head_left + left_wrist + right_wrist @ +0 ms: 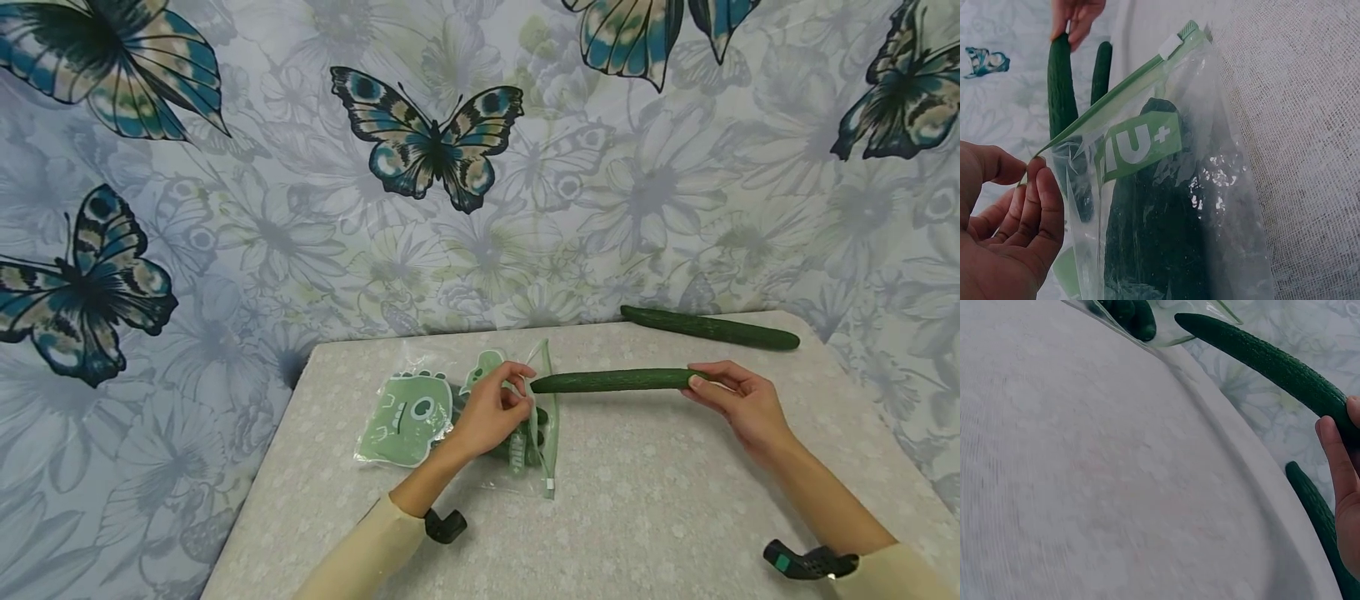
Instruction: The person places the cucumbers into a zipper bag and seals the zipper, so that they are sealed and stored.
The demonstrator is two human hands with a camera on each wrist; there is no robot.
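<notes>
I judge this step to be feeding the cucumber [611, 381] into the zip bag [408, 417]. It's just right of the bag, long axis left-to-right, tip at the bag's mouth; whether inside, I can't tell. My right hand [742, 404] pinches its far end, my left hand [491, 408] the bag's edge. Next likely calls for a straight bagward push.

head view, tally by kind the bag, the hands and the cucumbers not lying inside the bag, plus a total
Zip bag: 1
Hands: 2 (left hand, right hand)
Cucumbers: 2 (held cucumber, resting cucumber)
Total: 5
The bag's dark green contents are left uncounted.
</notes>
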